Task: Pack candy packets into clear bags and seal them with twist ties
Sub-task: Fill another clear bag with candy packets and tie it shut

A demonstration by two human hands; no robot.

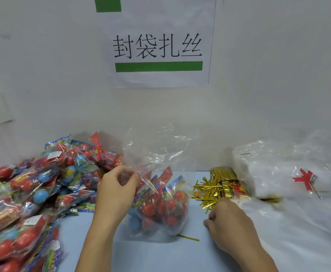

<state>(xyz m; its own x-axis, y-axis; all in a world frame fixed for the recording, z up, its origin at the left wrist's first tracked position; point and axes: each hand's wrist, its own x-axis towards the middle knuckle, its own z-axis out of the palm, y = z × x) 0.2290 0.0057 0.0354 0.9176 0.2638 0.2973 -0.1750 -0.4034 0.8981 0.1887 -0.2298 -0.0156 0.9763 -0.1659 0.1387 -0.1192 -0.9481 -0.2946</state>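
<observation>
A clear bag (156, 154) stands in the middle of the table with several red and blue candy packets (160, 209) inside. My left hand (117, 185) pinches the bag's left edge near the top and holds it upright. My right hand (227, 222) lies to the right of the bag with curled fingers at the near edge of a heap of gold twist ties (215, 187). Whether it holds a tie is hidden. One loose twist tie (188, 238) lies on the table just in front of the bag.
A large pile of candy packets (33, 189) covers the left side of the blue table (160, 258). A stack of clear bags in plastic wrap (278, 171) sits at the right. A white wall with a paper sign (156, 46) stands close behind.
</observation>
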